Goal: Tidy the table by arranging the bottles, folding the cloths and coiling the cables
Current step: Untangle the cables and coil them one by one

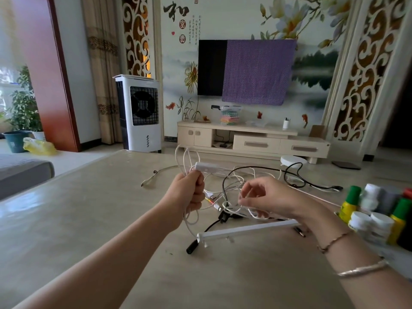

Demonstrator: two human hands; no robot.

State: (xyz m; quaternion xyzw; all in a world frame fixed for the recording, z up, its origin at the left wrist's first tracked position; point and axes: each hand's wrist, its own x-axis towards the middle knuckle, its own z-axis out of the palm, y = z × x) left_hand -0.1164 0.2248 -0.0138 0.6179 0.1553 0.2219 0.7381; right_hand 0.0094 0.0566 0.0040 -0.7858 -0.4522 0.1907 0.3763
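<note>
Our left hand [191, 192] grips white cable [186, 160] loops; right fingers [245, 198] pinch a strand. Black cable [225, 186] may snag it.

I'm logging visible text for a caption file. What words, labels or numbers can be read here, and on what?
"和": large black brush character on the wall mural.
"富" and "貴": red seal characters beneath it.
Small vertical script beside them: too small to read.
Bottles on the table: labels blurred, unreadable.
</note>
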